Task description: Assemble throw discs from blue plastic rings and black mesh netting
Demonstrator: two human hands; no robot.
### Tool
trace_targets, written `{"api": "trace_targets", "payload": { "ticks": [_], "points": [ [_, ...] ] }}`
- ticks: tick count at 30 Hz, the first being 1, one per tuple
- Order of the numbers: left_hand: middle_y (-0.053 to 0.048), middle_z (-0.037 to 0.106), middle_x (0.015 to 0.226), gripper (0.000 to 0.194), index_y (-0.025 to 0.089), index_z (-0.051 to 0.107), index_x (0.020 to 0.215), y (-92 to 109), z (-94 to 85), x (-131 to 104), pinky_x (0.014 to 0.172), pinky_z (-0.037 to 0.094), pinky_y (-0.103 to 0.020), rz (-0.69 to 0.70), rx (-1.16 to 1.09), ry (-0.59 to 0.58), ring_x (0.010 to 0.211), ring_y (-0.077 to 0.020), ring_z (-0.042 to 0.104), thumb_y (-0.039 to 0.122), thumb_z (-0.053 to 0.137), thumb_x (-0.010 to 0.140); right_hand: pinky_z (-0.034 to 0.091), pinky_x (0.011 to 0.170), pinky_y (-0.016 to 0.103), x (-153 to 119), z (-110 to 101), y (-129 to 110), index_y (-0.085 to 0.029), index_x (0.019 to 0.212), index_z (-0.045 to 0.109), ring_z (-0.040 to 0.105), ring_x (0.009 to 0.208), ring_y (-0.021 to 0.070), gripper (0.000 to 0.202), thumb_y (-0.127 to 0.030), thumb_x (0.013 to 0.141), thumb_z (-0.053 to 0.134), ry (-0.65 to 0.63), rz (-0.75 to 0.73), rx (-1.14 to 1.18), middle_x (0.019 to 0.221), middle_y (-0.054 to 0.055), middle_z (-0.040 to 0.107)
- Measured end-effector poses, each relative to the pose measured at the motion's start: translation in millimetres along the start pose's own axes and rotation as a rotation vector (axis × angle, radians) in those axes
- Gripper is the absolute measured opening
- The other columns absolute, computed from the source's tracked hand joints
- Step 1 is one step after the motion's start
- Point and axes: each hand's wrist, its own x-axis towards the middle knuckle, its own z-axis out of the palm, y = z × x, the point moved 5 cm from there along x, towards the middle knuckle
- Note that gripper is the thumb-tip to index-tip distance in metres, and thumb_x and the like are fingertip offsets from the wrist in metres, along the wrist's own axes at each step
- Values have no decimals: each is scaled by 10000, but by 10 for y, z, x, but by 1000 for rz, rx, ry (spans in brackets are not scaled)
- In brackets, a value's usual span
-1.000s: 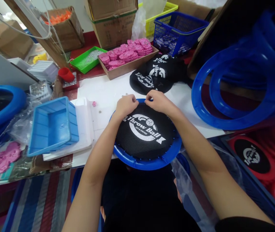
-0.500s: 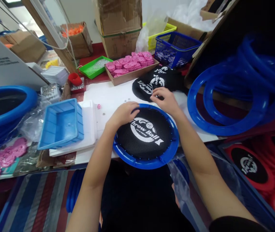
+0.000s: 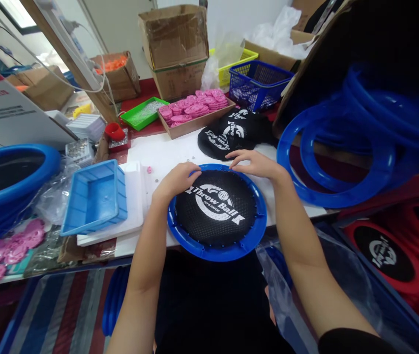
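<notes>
A blue plastic ring (image 3: pixel 186 241) with a black mesh disc (image 3: pixel 217 228) across it lies at the table's front edge. White lettering on the mesh reads "Throw Ball". My left hand (image 3: pixel 180 178) grips the ring's upper left edge, thumb over the rim by the mesh border. At the upper right edge, my right hand (image 3: pixel 255 163) is open, its fingers stretched and parted and the thumb low over the rim. Whether something small sits under its fingertips is hidden. Beyond that hand is a pile of printed black mesh discs (image 3: pixel 215 140).
Pink discs fill a cardboard tray (image 3: pixel 183 130) at the back, beside a green tray (image 3: pixel 128 119) of small pieces. A light blue bin (image 3: pixel 97 196) stands left. Blue rings (image 3: pixel 286 169) heap at right, above red rings (image 3: pixel 412 275). A blue basket (image 3: pixel 259 88) stands behind.
My right hand has come back from the black mesh pile to the ring's upper right edge. My left hand stays at the rim. The view has shifted slightly.
</notes>
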Motion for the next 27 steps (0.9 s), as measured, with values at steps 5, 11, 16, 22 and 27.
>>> {"api": "trace_targets", "payload": {
  "ticks": [5,11,16,22,27],
  "points": [
    [-98,824,1099,235,191,823,1045,-31,-19,-2,1039,579,-425,2,46,-17,1055,-261,755,133,611,961,505,1160,446,16,108,-26,-255,873,871,695,1264,302,208,-346,881,684,-127,42,-81,1388,47,750],
    [-120,790,1082,270,158,805,1036,-48,106,62,1045,572,-404,-7,66,-15,1073,-256,730,68,568,941,502,1171,468,-27,89,-38,-255,910,879,673,1320,329,233,-380,891,684,-184,73,-98,1443,58,729],
    [-90,806,1071,284,173,790,1007,-156,130,93,1042,564,-391,-82,-12,14,1053,-232,730,44,548,936,473,1194,510,-60,3,-55,-252,829,860,652,1343,350,258,-447,893,703,-84,53,-99,1450,73,722],
    [-68,826,1073,283,195,798,992,-206,130,75,1030,561,-387,-123,-47,17,1036,-227,741,57,561,922,507,1145,474,-54,13,-41,-257,858,859,693,1275,326,233,-415,886,690,-135,97,-77,1411,49,746],
    [-95,829,1106,285,185,799,1020,-119,87,84,1042,569,-405,-119,0,21,1066,-249,752,77,548,938,512,1133,472,-35,44,-8,-250,834,845,704,1232,325,197,-423,843,751,-151,96,-87,1386,54,754]
  ]
}}
